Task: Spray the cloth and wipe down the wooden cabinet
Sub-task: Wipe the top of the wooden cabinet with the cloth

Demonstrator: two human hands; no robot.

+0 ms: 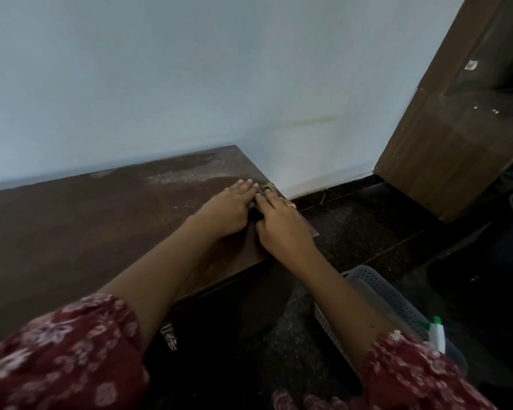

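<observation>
Both left hand [234, 207] and right hand [282, 221] press straight-fingered on a mostly hidden cloth [269, 187]; cabinet [71, 226] dusty.

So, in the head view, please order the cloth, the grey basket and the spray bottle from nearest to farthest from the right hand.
1. cloth: under the fingertips of the right hand, at the right end of the cabinet.
2. grey basket: on the floor, lower right.
3. spray bottle: inside the basket, at its near end.

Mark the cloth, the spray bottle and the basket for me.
cloth [269, 187]: head view, its exposed pale edge.
spray bottle [436, 334]: head view, its white trigger head.
basket [379, 291]: head view, its perforated wall.
</observation>
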